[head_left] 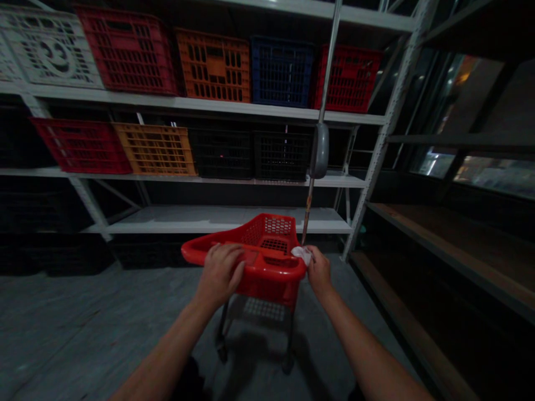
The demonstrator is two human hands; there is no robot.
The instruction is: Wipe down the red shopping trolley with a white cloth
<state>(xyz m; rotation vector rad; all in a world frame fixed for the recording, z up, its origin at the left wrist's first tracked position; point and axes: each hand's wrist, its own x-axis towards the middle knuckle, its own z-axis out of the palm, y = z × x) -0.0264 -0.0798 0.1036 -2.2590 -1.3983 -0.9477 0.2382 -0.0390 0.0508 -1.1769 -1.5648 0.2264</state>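
A small red plastic shopping cart [267, 289] stands in front of me, its handle side toward me. My left hand [223, 271] is closed over the handle bar, fingers curled across its top. At the right corner of the cart's rim, my right hand [319, 270] pinches a crumpled white cloth [301, 254] that touches the red plastic; it could be a wipe or tissue. A thin metal pole [330, 61] with a grey oval piece [320, 150] on it rises just beyond the right hand. Whether the pole is fixed to the cart is hidden.
White metal shelving [234, 106] behind the cart carries several plastic crates, among them an orange crate [215, 65] and a blue crate [282, 71]. Dark crates [67, 253] sit low at left. On the right stands a rack with wooden shelves [451, 245]. The floor [104, 328] is grey.
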